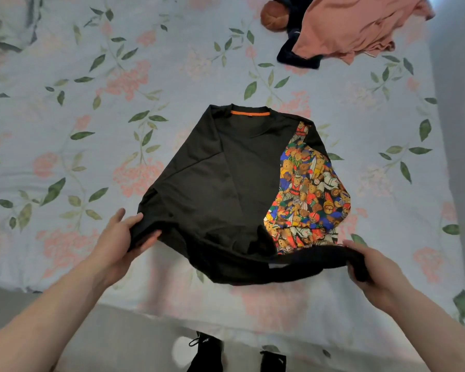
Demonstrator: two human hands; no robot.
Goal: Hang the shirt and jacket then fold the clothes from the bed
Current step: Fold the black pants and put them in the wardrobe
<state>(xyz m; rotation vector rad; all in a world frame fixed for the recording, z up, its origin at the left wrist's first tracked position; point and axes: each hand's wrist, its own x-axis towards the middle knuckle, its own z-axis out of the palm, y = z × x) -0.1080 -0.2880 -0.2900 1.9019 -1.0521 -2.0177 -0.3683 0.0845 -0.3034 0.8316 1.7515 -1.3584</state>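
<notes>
Black shirt (215,183) on bed (65,130), hem gripped between left hand (118,237) and right hand (373,267)

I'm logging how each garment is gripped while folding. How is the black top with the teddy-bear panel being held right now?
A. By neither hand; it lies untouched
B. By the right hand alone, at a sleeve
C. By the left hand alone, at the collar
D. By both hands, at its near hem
D: the left hand and the right hand each grip a near-hem corner of the black top, whose collar lies on the bed.
</notes>
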